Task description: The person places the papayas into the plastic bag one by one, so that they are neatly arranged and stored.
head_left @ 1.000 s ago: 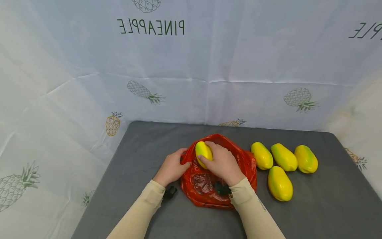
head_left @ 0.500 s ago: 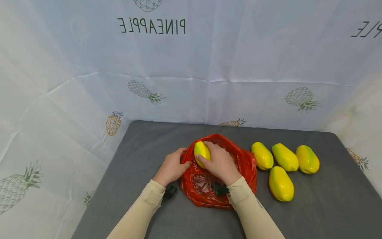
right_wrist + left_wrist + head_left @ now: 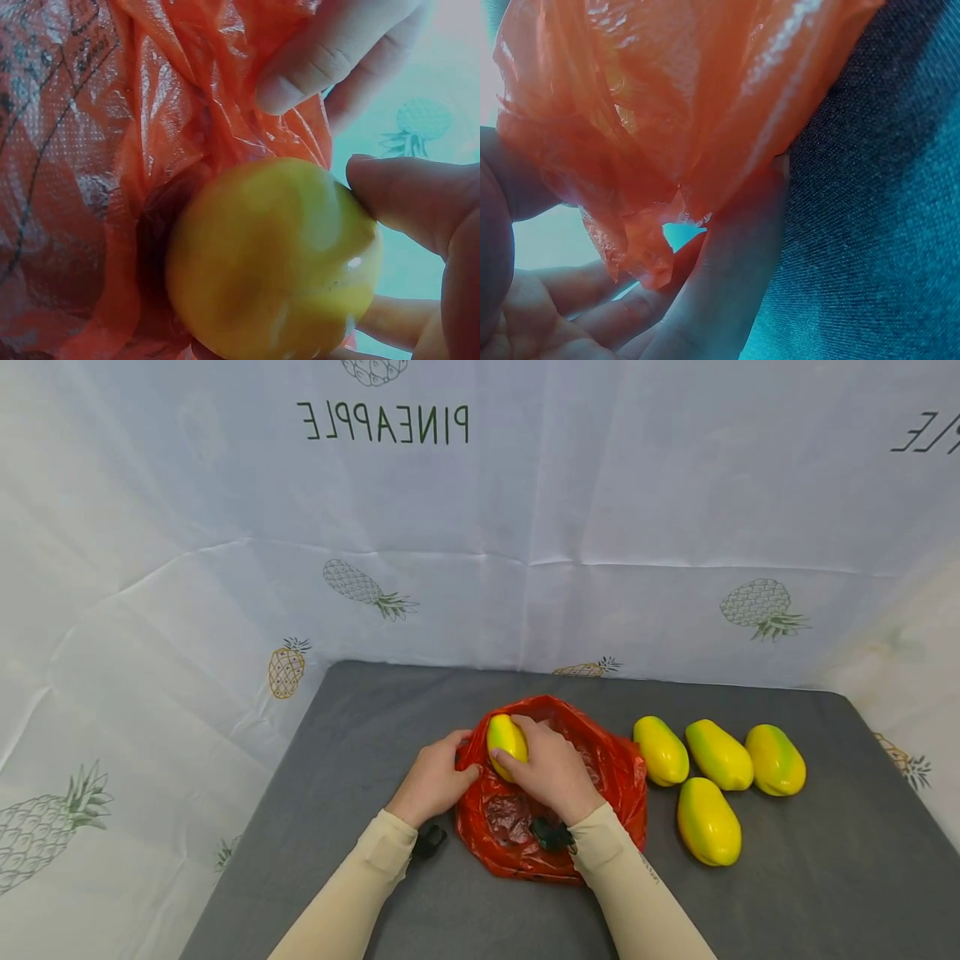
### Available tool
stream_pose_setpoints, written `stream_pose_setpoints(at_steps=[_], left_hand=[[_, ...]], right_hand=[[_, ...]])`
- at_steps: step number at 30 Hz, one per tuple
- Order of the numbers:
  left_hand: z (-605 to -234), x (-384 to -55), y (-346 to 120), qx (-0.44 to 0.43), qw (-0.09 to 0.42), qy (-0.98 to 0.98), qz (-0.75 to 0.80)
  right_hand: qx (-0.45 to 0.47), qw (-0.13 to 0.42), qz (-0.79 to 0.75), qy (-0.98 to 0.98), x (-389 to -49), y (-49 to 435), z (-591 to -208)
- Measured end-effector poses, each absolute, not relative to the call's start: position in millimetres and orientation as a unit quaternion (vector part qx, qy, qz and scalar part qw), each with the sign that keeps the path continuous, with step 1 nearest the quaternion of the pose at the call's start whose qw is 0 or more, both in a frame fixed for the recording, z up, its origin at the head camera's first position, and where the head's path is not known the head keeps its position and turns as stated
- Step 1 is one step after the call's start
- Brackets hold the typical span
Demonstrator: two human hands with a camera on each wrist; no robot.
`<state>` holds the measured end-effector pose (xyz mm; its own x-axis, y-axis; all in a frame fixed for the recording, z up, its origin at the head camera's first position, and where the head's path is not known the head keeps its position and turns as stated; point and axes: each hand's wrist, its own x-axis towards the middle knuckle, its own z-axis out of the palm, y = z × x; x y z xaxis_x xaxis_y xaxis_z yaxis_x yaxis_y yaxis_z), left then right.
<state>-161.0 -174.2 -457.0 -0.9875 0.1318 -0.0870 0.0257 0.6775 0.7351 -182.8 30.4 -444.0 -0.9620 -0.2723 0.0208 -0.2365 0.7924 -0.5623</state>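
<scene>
A red plastic bag point(image 3: 517, 852) lies on the grey table with its mouth spread upward. My left hand point(image 3: 435, 781) pinches the left side of its rim; in the left wrist view the gathered plastic point(image 3: 645, 247) hangs between thumb and fingers. My right hand point(image 3: 555, 768) grips a smooth yellow papaya point(image 3: 506, 745) with green streaks, reaching over the bag's opening near the left rim. The right wrist view shows the papaya point(image 3: 274, 259) end-on, right at the red film, with the right thumb point(image 3: 405, 191) on its side.
Several similar papayas point(image 3: 708, 822) lie grouped on the table to the right of the bag. Small black devices show at the wrists, one by the left cuff point(image 3: 429, 842). A pale cloth point(image 3: 637, 510) with pineapple prints hangs behind the table point(image 3: 360, 710).
My right hand has shifted slightly left with the papaya, toward the bag's left rim. The left hand keeps its hold on the rim, and the head view has tilted a little.
</scene>
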Motion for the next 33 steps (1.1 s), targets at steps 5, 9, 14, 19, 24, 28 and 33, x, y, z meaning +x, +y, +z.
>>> stream_pose_setpoints(at_steps=[5, 9, 14, 19, 24, 28, 33], left_hand=[[-456, -161, -173, 0.044, 0.066, 0.913, 0.401], [-456, -161, -172, 0.045, 0.066, 0.914, 0.398], [-456, -161, -172, 0.041, 0.067, 0.915, 0.396], [-458, -160, -173, 0.043, 0.064, 0.916, 0.394], [-460, -160, -173, 0.047, 0.056, 0.918, 0.391], [-461, -160, -175, 0.046, 0.056, 0.917, 0.392], [-461, -160, -175, 0.044, 0.06, 0.915, 0.397]], right_hand=[[-0.137, 0.032, -0.288, 0.947, -184, 31, -447], [-0.135, 0.031, -0.288, 0.947, -183, 30, -448], [-0.133, 0.032, -0.288, 0.948, -182, 29, -449], [-0.134, 0.033, -0.285, 0.948, -182, 29, -451], [-0.136, 0.034, -0.282, 0.949, -182, 30, -452], [-0.131, 0.039, -0.285, 0.949, -179, 32, -447], [-0.126, 0.03, -0.291, 0.948, -170, 42, -430]])
